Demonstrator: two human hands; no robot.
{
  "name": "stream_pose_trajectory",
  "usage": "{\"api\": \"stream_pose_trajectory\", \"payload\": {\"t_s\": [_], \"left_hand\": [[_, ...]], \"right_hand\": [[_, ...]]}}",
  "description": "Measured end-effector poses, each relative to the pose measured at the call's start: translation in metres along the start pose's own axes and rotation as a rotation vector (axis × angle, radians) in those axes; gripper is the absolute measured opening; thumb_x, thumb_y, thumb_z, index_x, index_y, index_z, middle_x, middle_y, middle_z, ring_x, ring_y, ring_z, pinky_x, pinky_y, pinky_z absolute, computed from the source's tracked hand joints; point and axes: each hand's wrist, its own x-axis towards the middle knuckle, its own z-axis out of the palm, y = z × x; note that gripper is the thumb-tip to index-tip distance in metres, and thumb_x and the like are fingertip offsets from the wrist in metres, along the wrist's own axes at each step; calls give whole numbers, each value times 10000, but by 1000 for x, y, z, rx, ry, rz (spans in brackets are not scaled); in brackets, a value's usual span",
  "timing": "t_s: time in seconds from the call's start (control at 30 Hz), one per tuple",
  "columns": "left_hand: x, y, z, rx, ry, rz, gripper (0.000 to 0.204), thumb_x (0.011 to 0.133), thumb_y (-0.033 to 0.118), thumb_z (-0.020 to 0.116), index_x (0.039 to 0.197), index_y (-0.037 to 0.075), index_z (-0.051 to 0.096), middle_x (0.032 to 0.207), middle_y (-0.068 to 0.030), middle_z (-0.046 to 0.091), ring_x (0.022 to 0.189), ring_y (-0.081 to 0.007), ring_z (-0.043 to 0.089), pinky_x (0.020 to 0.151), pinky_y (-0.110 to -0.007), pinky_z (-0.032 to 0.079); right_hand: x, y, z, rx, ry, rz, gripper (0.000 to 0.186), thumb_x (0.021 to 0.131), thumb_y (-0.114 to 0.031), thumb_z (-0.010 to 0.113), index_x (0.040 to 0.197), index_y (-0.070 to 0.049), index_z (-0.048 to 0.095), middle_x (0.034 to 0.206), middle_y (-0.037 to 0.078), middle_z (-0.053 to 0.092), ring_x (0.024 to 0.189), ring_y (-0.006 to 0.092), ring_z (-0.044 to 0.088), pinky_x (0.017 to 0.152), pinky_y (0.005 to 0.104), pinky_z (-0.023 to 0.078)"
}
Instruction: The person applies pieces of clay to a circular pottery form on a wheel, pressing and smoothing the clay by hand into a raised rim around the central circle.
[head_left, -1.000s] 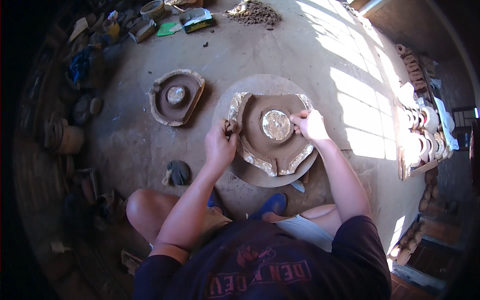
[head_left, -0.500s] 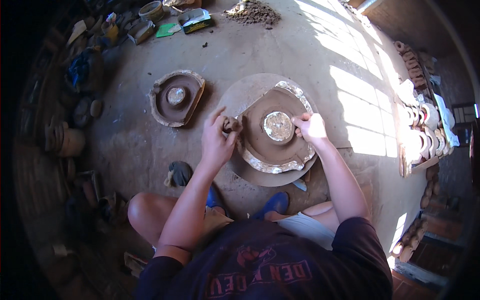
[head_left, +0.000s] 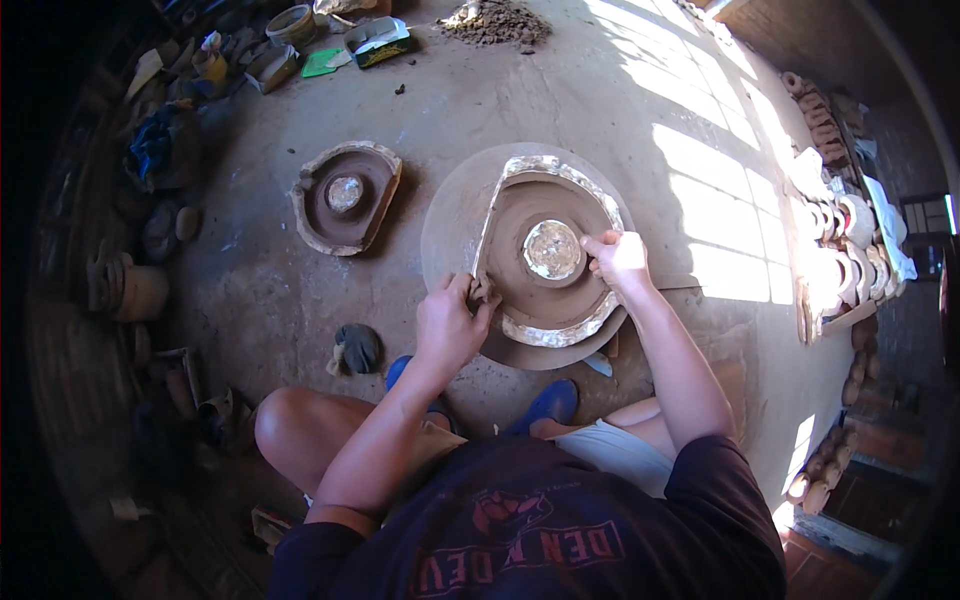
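Observation:
In front of me a white-edged plaster mould [head_left: 565, 333] lined with brown clay [head_left: 510, 245] lies on a round turntable [head_left: 450, 215]. It has one straight side at the left and a round white-topped knob [head_left: 553, 250] in its middle. My left hand [head_left: 455, 325] is closed on a lump of brown clay [head_left: 484, 290] at the near end of the straight side. My right hand [head_left: 620, 260] is bent over the right rim, fingers curled together and thumb pointing toward the knob. Whatever its fingers may hold is hidden.
A smaller clay-lined mould [head_left: 348, 197] lies on the floor to the left. A dark cloth bundle [head_left: 357, 348] is near my left foot. Clay crumbs [head_left: 495, 25] are heaped at the back. Stacked clay pieces [head_left: 855, 270] line the right, beside a green box [head_left: 378, 42] further left.
The mould has turned counterclockwise, its straight side now nearly upright in view. My left hand has come down and right with the clay lump to the rim. My right hand has barely moved.

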Motion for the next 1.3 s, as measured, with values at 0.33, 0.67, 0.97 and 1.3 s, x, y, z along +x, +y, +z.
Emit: {"api": "stream_pose_trajectory", "payload": {"t_s": [0.33,0.67,0.97,1.3], "left_hand": [[-38,13,26,-199,-266,46,321,858,229,885,906,4,661,854,-215,689,790,-451,692,713,-483,558],[-31,12,51,-300,-341,274,275,876,195,877,917,17,671,1063,-177,715,1086,-426,693,939,-500,555],[29,-10,17,-225,161,20,259,840,146,851,1051,23,766,1258,-273,709,1313,-465,630,1098,-511,512],[-4,4,0,-117,95,18,273,842,195,845,1022,11,755,1134,-291,721,1062,-466,717,914,-501,579]], "right_hand": [[-7,15,-4,-69,104,-38,231,936,-207,834,919,22,809,657,60,691,545,115,610,522,318,486],[-19,6,-7,-149,163,-79,263,934,-248,826,932,14,825,657,67,695,570,133,644,572,336,524],[-35,23,-1,-187,215,-121,372,951,-289,831,767,20,734,593,68,669,505,131,636,523,341,507],[-45,22,-3,-287,208,-120,391,958,-283,797,717,16,725,598,136,709,544,226,716,630,393,583]]}}
